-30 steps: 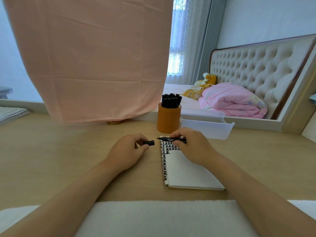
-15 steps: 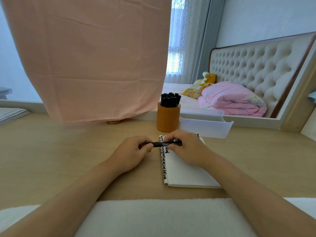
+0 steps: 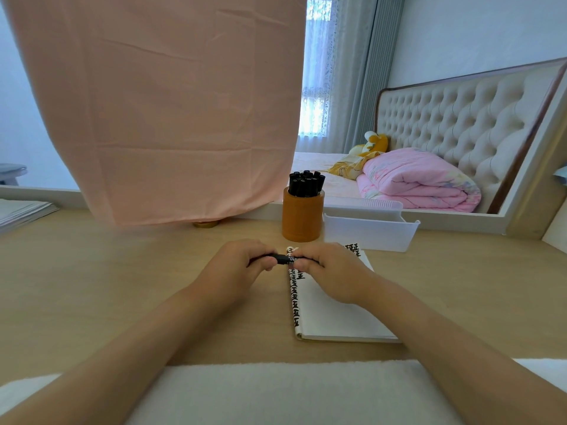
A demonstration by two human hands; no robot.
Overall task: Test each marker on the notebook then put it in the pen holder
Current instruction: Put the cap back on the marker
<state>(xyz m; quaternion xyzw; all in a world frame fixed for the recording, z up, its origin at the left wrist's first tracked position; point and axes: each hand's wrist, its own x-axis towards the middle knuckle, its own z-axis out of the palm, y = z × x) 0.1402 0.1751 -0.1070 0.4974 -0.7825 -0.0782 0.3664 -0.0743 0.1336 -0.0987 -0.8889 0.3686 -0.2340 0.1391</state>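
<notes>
A black marker (image 3: 283, 258) lies level between my two hands, just above the top left corner of the open notebook (image 3: 331, 314). My left hand (image 3: 236, 268) grips its capped left end with curled fingers. My right hand (image 3: 329, 271) pinches the barrel on the right side. The cap sits on the marker with no gap showing. The notebook's left margin and top edge carry rows of black test marks. Behind it stands the orange-brown pen holder (image 3: 302, 217) with several black markers (image 3: 306, 183) upright in it.
A white plastic tray (image 3: 371, 233) sits right of the pen holder. A pink cloth (image 3: 165, 111) hangs over the desk's back left, with a small gold object (image 3: 205, 223) under its hem. Papers (image 3: 21, 211) lie at the far left. A white towel (image 3: 276, 394) covers the front edge.
One second ago my left hand held the cap apart from the marker. The hands came together and the cap now sits on the marker's end.
</notes>
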